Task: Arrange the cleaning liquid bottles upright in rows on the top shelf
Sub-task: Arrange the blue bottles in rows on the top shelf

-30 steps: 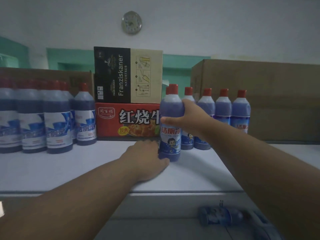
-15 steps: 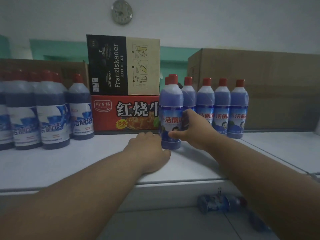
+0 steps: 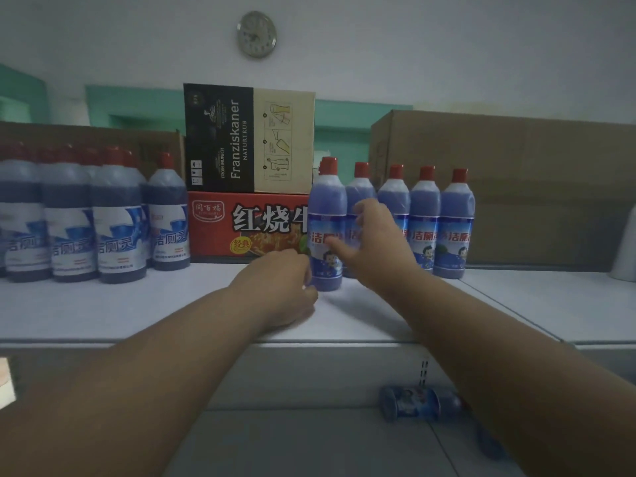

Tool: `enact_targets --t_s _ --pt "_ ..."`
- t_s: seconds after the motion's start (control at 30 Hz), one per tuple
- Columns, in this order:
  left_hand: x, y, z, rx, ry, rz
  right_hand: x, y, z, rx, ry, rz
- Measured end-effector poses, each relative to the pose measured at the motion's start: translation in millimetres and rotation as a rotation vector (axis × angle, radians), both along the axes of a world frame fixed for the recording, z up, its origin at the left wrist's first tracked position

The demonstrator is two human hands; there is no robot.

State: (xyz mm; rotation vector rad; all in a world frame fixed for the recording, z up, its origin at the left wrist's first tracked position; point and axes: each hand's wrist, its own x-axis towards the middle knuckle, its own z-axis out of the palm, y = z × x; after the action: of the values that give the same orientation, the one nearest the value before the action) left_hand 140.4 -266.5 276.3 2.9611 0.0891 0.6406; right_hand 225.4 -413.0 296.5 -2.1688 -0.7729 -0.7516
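Observation:
A blue cleaning liquid bottle (image 3: 327, 201) with a red cap stands upright on the white top shelf (image 3: 137, 304), at the left end of a row of matching bottles (image 3: 425, 208). My right hand (image 3: 377, 246) wraps its right side, thumb on the front label and fingers behind it. My left hand (image 3: 278, 287) rests on the shelf, its loosely curled fingertips touching the bottle's base. A darker group of several bottles (image 3: 117, 218) stands upright at the left. One more bottle (image 3: 416, 404) lies on its side on the lower shelf.
A red carton (image 3: 247, 228) with a Franziskaner box (image 3: 247, 139) on top sits behind the middle. A large brown cardboard box (image 3: 533, 187) backs the right row. A white object (image 3: 626, 249) is at the far right edge.
The held bottle has moved back from the front of the shelf into line with the right row. My right hand slid lower on it, and my left hand reached its base.

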Motion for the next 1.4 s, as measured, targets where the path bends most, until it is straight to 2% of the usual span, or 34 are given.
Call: enact_targets --t_s 0.13,0.3,0.43,0.6,0.83,1.2,1.4 --pt "-28 -32 1 -0.025 -0.116 -0.013 -36 -30 10 -0.003 -0.292 0.016" --pt "-71 -107 -15 -0.011 -0.24 -0.04 -85 -95 8 0.034 -0.372 0.059" --pt "-97 -176 -39 0.01 -0.231 -0.089 -119 -166 -7 0.036 -0.438 0.084" --pt "-107 -266 -88 -0.079 -0.186 -0.15 -143 -261 -58 0.01 -0.385 0.082" --pt "-80 -351 -168 -0.055 -0.005 -0.205 -141 -357 -148 0.053 -0.192 -0.049" --pt "66 -393 -236 -0.14 0.131 -0.275 -42 -417 -198 -0.047 -0.047 -0.214" --pt "136 -419 -259 -0.018 0.186 -0.294 10 -443 -212 -0.065 0.035 -0.265"
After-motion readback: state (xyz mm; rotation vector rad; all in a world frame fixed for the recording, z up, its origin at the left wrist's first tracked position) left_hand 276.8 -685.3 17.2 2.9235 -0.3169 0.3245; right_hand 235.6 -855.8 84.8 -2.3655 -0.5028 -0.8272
